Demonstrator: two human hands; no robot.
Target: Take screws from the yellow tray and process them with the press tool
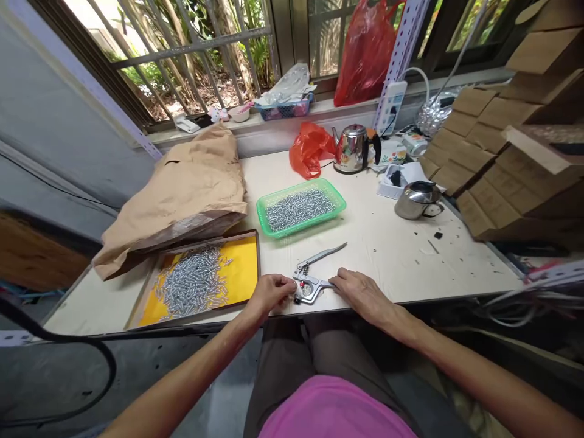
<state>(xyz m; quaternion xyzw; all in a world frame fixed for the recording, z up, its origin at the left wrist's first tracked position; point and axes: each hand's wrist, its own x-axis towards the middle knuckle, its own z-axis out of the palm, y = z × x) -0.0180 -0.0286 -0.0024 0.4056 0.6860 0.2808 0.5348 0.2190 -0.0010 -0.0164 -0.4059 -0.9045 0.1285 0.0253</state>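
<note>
A pair of silver hand-press pliers (314, 288) with a coil spring and a small red part lies near the table's front edge, its handles spread apart. My right hand (358, 291) is closed on the end of the lower handle. My left hand (272, 292) is pinched at the pliers' head; whatever sits between its fingertips is too small to make out. To the left, a yellow-bottomed tray (244, 267) holds a heap of small silver metal pieces (194, 283). Behind the pliers, a green plastic basket (303, 230) contains more such pieces (301, 210).
A large brown paper sack (182, 188) lies behind the tray. Toward the back stand a metal kettle (351, 152) and a red plastic bag (311, 149). A steel pot (416, 201) and stacked cardboard boxes (493, 164) are on the right. Dark scraps (438, 235) lie on the table.
</note>
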